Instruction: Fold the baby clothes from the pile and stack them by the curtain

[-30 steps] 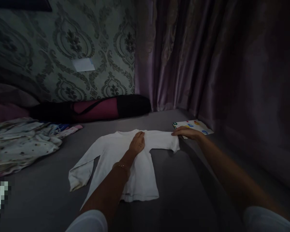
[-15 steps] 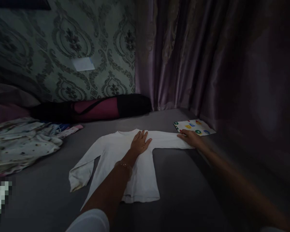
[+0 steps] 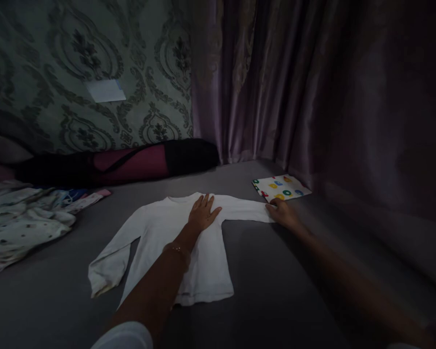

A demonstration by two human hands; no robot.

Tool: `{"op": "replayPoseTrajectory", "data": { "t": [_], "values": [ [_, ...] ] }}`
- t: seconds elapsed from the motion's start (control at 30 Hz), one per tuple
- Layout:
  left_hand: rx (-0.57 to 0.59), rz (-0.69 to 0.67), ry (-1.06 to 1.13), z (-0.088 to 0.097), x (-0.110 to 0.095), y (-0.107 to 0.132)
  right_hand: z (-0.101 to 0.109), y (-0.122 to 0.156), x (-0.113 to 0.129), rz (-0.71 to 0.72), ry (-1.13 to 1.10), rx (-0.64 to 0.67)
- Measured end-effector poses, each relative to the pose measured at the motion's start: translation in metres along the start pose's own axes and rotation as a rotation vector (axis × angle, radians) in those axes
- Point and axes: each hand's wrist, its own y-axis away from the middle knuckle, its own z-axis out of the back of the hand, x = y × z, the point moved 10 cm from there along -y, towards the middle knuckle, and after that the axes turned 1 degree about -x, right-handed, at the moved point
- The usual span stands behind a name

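Note:
A small white long-sleeved shirt [image 3: 156, 242] lies spread flat on a grey bed surface [image 3: 276, 291], neck toward the wall. My left hand [image 3: 202, 213] rests flat on its chest near the collar, fingers spread. Over at the cuff of the shirt's right sleeve, my right hand [image 3: 283, 213] has its fingers closed on the cuff's end, and that sleeve is stretched straight out. The other sleeve angles down to the left, slightly crumpled at its end.
A folded white cloth with coloured ring prints [image 3: 280, 187] lies just beyond my right hand by the curtain [image 3: 312, 97]. A pile of patterned clothes [image 3: 25, 218] sits at left. A black and maroon rolled bag [image 3: 123, 162] lies along the wallpapered wall.
My right hand has drawn the right sleeve out straight and flat. My left hand's fingers have spread on the chest. The view has shifted slightly.

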Motion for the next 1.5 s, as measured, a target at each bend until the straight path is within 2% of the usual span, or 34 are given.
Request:
{"op": "replayPoseTrajectory", "data": {
  "t": [0.1, 0.27, 0.4, 0.53, 0.73, 0.83, 0.9, 0.97, 1.03, 1.1, 1.17, 1.3, 1.5],
  "values": [
    [-0.005, 0.001, 0.004, -0.001, 0.001, 0.000, 0.002, 0.009, 0.011, 0.053, 0.091, -0.038],
    [-0.034, -0.008, -0.008, 0.001, 0.000, 0.001, -0.001, 0.012, 0.004, -0.052, 0.207, -0.045],
    [0.023, 0.022, 0.006, -0.001, 0.000, 0.001, -0.003, 0.009, -0.004, -0.102, 0.222, -0.039],
    [0.061, 0.034, 0.023, -0.001, -0.001, 0.001, 0.006, 0.006, -0.003, -0.094, 0.240, -0.099],
    [0.029, 0.020, 0.031, 0.001, -0.001, 0.002, 0.012, 0.006, 0.000, -0.124, 0.250, -0.030],
    [0.015, 0.012, 0.027, 0.000, -0.001, 0.001, 0.030, 0.013, 0.022, -0.108, 0.353, -0.156],
    [0.004, 0.009, 0.019, 0.000, -0.001, 0.001, 0.032, 0.016, 0.057, 0.010, 0.380, -0.219],
    [-0.014, 0.000, 0.000, 0.001, -0.002, 0.001, 0.013, 0.018, 0.101, 0.196, 0.320, -0.171],
    [-0.051, -0.013, -0.038, 0.004, -0.005, 0.002, -0.017, 0.024, 0.148, 0.418, 0.169, -0.055],
    [-0.091, -0.016, -0.087, 0.008, -0.007, 0.004, -0.040, 0.029, 0.185, 0.560, 0.072, -0.032],
    [-0.109, -0.020, -0.123, 0.011, -0.010, 0.005, -0.063, 0.032, 0.207, 0.619, 0.045, 0.005],
    [-0.093, -0.034, -0.139, 0.010, -0.012, 0.006, -0.092, 0.028, 0.213, 0.559, 0.041, 0.081],
    [-0.122, -0.021, -0.107, 0.013, -0.011, 0.005, -0.095, 0.029, 0.196, 0.506, 0.116, 0.041]
  ]
}}
